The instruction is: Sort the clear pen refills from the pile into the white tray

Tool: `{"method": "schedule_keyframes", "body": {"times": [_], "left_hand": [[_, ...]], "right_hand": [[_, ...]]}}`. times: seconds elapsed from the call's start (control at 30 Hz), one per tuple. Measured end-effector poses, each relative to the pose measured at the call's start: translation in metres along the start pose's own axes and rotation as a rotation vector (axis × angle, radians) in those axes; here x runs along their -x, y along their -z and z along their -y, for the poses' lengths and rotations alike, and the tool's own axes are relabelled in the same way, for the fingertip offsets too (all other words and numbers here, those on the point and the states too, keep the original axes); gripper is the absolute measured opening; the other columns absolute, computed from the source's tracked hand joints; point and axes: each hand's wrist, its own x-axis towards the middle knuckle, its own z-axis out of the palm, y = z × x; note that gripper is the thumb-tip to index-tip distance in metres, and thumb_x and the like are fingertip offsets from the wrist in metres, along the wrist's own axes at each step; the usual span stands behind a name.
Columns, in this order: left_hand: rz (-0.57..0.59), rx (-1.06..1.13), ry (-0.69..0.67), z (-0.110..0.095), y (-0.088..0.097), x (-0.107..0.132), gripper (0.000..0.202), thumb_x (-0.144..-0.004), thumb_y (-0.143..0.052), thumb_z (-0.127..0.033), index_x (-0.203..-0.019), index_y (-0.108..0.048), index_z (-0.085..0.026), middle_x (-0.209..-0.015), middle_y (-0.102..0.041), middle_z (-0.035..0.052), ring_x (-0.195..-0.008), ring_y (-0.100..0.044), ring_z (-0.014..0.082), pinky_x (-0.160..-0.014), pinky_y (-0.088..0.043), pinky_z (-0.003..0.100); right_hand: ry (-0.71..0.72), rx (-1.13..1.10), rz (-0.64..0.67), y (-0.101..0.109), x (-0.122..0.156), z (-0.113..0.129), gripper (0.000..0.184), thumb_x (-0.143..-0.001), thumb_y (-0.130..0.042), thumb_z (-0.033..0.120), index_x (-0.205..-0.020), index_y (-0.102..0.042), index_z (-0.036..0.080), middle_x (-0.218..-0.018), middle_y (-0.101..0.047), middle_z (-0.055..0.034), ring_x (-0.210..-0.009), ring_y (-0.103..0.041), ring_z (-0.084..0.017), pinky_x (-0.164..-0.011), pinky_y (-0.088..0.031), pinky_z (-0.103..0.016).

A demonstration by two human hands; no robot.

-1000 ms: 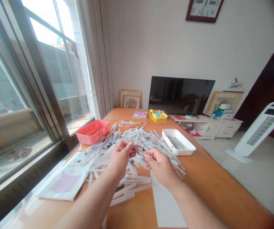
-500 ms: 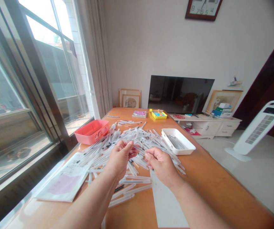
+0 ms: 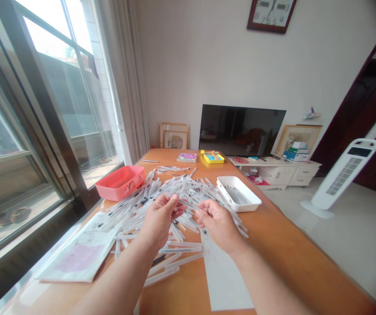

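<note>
Over a heap of clear pen barrels (image 3: 138, 223), both hands pinch close together. A thin greyish pen (image 3: 188, 203) spans the small gap between them; its ends are hidden in the fingers. My left hand (image 3: 160, 216) is closed on one end, thumb on top. My right hand (image 3: 219, 223) closes thumb and fingers around the other end. Below the right hand lies a white sheet (image 3: 225, 275), with a small black piece (image 3: 205, 232) near its top. To the right, a white tray (image 3: 248, 207) contains several slim grey pens (image 3: 236, 195).
A red plastic basket (image 3: 116, 191) stands left of the heap, and a printed booklet (image 3: 76, 262) lies in front of it. Farther back on the table (image 3: 293, 262) are a magazine (image 3: 187, 157), a yellow box (image 3: 214, 158) and a single pen (image 3: 150, 161).
The view has turned slightly, so the scene sits a little farther left. Both hands keep their pinch on the pen, with hardly any movement over the heap.
</note>
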Motion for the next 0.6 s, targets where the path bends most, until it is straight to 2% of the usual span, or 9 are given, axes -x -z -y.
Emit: {"method": "schedule_keyframes", "body": {"times": [0.1,0.2,0.3,0.5,0.6], "left_hand": [[0.028,-0.039,0.022,0.001,0.003,-0.001,0.036,-0.078,-0.078,-0.046,-0.091,-0.064,-0.016,-0.092,-0.074,0.0090,-0.084,-0.071,0.0179,-0.082,-0.054,0.031],[-0.008,-0.061,0.019,0.002,0.008,-0.005,0.039,-0.078,-0.077,-0.047,-0.098,-0.064,-0.016,-0.101,-0.075,0.0124,-0.089,-0.072,0.0206,-0.086,-0.053,0.034],[-0.045,-0.077,0.000,0.002,0.013,-0.008,0.039,-0.077,-0.078,-0.047,-0.096,-0.064,-0.016,-0.098,-0.075,0.0127,-0.088,-0.073,0.0214,-0.085,-0.053,0.035],[-0.038,-0.106,-0.005,0.005,0.015,-0.010,0.040,-0.076,-0.078,-0.049,-0.094,-0.064,-0.016,-0.096,-0.076,0.0126,-0.087,-0.072,0.0217,-0.083,-0.052,0.035],[-0.055,-0.120,-0.009,0.005,0.016,-0.011,0.038,-0.077,-0.077,-0.047,-0.094,-0.064,-0.016,-0.095,-0.076,0.0119,-0.086,-0.072,0.0213,-0.082,-0.051,0.035]], "right_hand": [[0.018,0.022,-0.085,0.015,-0.005,0.000,0.027,-0.087,-0.065,0.045,-0.095,-0.063,0.019,-0.078,-0.067,-0.0023,-0.071,-0.064,-0.018,-0.067,-0.053,-0.030],[0.039,0.080,-0.240,0.034,-0.012,-0.007,0.032,-0.085,-0.066,0.048,-0.096,-0.064,0.018,-0.083,-0.070,-0.0050,-0.073,-0.064,-0.019,-0.067,-0.052,-0.031],[0.052,0.140,-0.359,0.047,-0.019,-0.017,0.033,-0.085,-0.065,0.049,-0.097,-0.065,0.018,-0.085,-0.071,-0.0062,-0.074,-0.064,-0.020,-0.069,-0.051,-0.032],[0.091,0.233,-0.485,0.056,-0.025,-0.026,0.030,-0.085,-0.063,0.048,-0.094,-0.068,0.019,-0.088,-0.072,-0.0062,-0.081,-0.064,-0.021,-0.076,-0.049,-0.032],[0.083,0.379,-0.644,0.073,-0.026,-0.028,0.030,-0.084,-0.062,0.047,-0.092,-0.070,0.019,-0.090,-0.072,-0.0074,-0.084,-0.063,-0.024,-0.079,-0.047,-0.035]]}}
